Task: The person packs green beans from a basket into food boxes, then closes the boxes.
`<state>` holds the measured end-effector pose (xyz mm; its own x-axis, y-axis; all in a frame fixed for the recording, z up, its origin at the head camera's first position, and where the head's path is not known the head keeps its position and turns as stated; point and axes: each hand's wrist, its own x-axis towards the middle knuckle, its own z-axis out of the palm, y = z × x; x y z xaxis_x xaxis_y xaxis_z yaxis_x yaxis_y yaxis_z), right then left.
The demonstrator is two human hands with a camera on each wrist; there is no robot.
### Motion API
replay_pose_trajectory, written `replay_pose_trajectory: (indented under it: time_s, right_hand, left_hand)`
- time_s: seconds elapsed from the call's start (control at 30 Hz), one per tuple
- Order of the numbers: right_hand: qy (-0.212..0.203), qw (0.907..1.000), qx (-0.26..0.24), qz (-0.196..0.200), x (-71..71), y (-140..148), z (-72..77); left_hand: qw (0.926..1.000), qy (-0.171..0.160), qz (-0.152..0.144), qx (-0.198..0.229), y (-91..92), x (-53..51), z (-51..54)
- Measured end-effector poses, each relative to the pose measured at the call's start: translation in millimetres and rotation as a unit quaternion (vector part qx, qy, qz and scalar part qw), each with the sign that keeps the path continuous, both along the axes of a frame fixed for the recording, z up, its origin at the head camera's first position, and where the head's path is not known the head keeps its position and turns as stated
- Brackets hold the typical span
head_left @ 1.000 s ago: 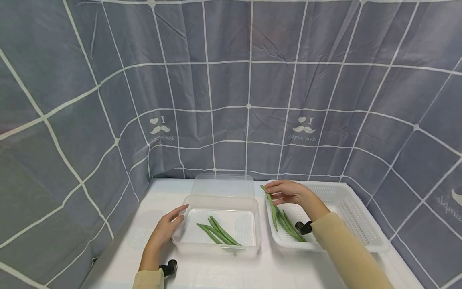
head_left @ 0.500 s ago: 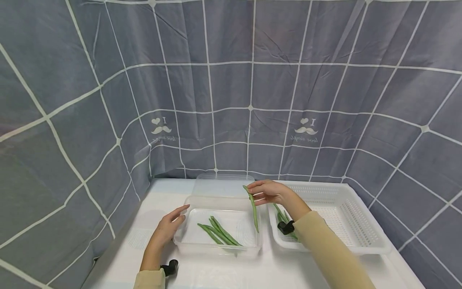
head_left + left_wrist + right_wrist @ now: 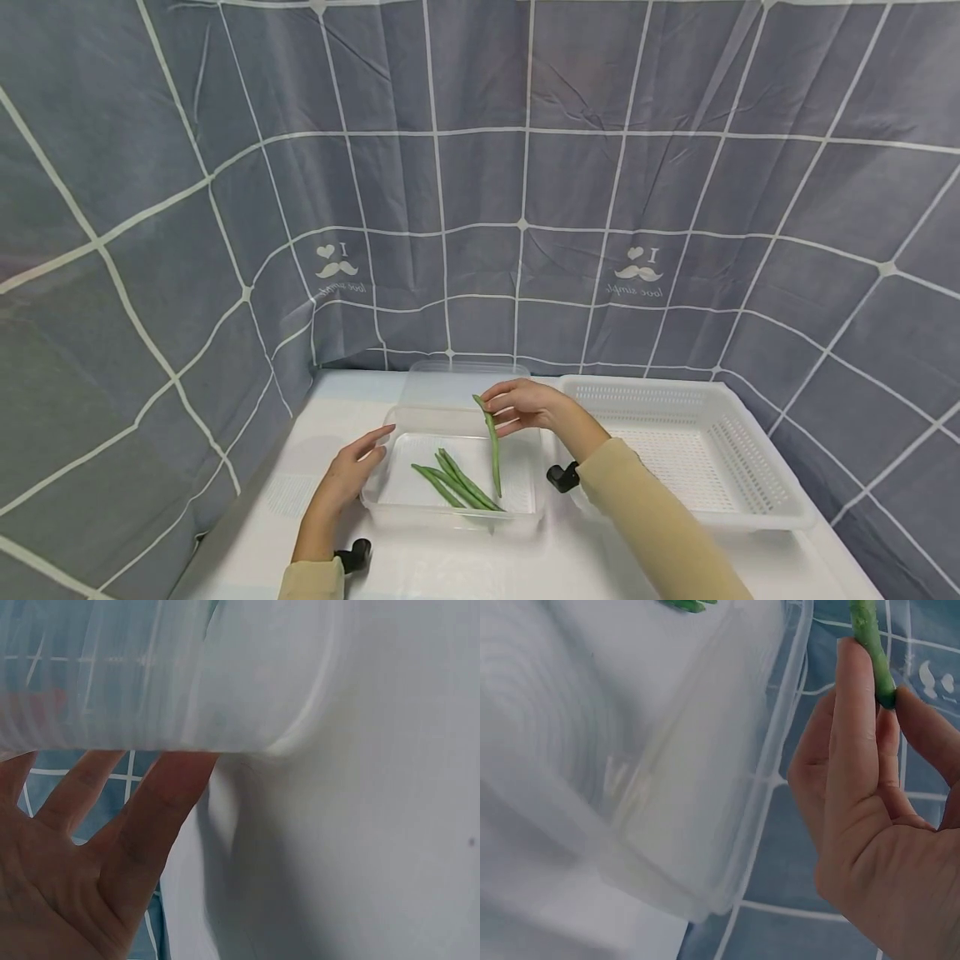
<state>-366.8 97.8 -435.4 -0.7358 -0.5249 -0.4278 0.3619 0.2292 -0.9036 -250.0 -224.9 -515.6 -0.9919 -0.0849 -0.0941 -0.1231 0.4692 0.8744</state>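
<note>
A slender green bean hangs below the fingers of the right hand, the nearer of the two, over the right part of a clear, rectangular plastic container. Its long axis runs downward; thumb and fingers pinch the upper end narrowly, and whether the lower tip touches the container cannot be told. A loose bundle of long green beans lies inside, just to its left. At the container's left wall, the left hand rests with fingers spread, gripping nothing. Beyond, a flat, clear plastic lid and a white, perforated plastic basket share the white tabletop.
</note>
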Motion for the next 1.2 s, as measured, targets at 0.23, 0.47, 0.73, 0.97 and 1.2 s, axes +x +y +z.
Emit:
replay_pose_trajectory:
  time_s: [0.23, 0.47, 0.73, 0.97, 1.2]
  right_hand:
    - [0.017, 0.999, 0.038, 0.018, 3.9, -22, -12.3]
    - [0.035, 0.9957, 0.079, 0.032, 8.0, -33, -22.3]
    - [0.052, 0.9921, 0.107, 0.04, 14.1, -42, -26.5]
    - [0.07, 0.9874, 0.135, 0.043, 16.7, -49, -33.0]
    - [0.078, 0.9865, 0.137, 0.045, 18.6, -52, -37.4]
  left_hand:
    - [1.0, -0.002, -0.004, 0.002, -1.3, 0.4, 0.8]
    - [0.9999, -0.011, -0.003, 0.005, -0.1, 0.6, 0.6]
    - [0.9999, -0.01, -0.002, 0.007, -1.5, 0.1, -0.8]
    - [0.9999, -0.005, -0.004, 0.009, -1.3, 0.8, -1.0]
    - [0.9999, 0.006, -0.008, 0.006, -1.8, 2.4, -0.3]
